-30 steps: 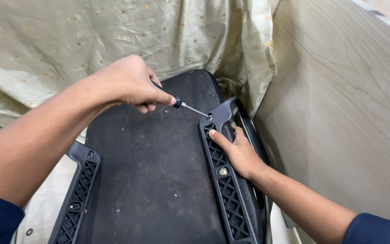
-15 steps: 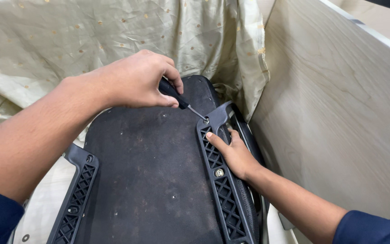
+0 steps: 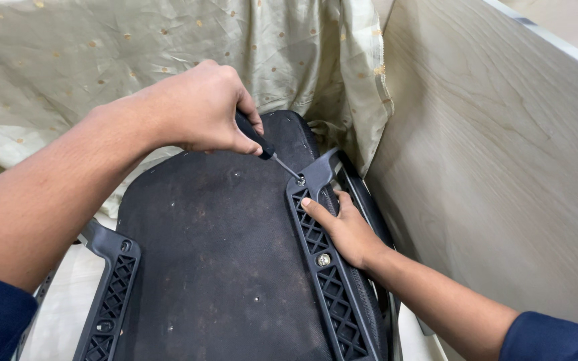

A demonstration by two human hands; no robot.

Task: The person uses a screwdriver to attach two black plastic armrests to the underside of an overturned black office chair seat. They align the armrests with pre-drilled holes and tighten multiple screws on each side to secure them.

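Two hands work on a black seat (image 3: pixel 215 267) that lies bottom up. The left hand (image 3: pixel 199 110) is closed tight around a screwdriver (image 3: pixel 262 147). Its tip sits on a screw (image 3: pixel 300 180) at the top of the right bracket (image 3: pixel 332 281). The right hand (image 3: pixel 346 230) lies flat and open on that bracket, holding nothing. A wood board (image 3: pixel 496 154) stands just beside it.

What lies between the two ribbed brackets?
In the head view, only the dark seat underside spans between the left bracket and right bracket: bare fabric with small studs.
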